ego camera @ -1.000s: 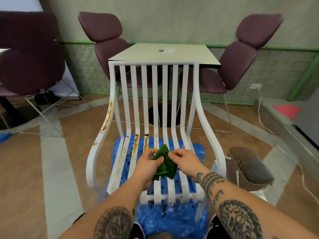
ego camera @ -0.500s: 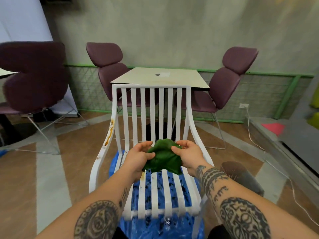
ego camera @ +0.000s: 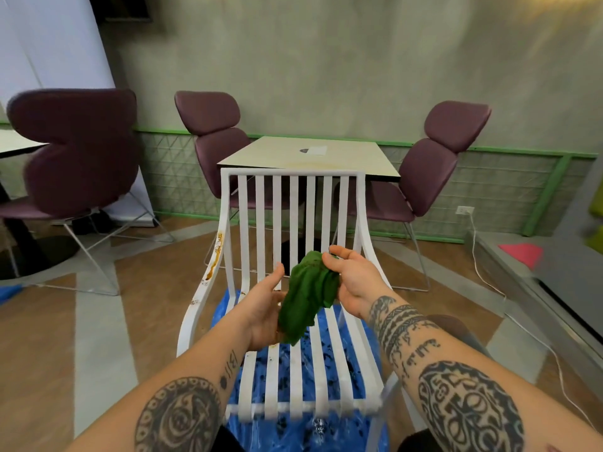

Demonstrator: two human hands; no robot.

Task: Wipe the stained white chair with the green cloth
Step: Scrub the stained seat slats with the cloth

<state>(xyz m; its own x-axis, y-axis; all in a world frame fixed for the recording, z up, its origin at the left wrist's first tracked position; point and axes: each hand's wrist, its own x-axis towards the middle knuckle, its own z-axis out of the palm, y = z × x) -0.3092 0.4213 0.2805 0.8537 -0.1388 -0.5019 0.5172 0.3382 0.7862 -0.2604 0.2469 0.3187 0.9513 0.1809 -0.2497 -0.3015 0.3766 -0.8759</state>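
Wiping looks barely begun: brown stains (ego camera: pixel 218 244) streak the white chair (ego camera: pixel 290 173) armrest. Above the chair's seat, right hand (ego camera: pixel 355 282) grips the green cloth (ego camera: pixel 306 298); open left hand (ego camera: pixel 261 313) cups its lower end

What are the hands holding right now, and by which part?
The green cloth: right hand pinches its upper end; its lower end lies against the left hand, grip hidden.

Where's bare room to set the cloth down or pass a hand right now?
Free: the front seat slats, between the cloth and the front rail; the table behind the chair back, bare but for a paper. Crowded: mid-seat, where left hand, right hand and cloth hover.
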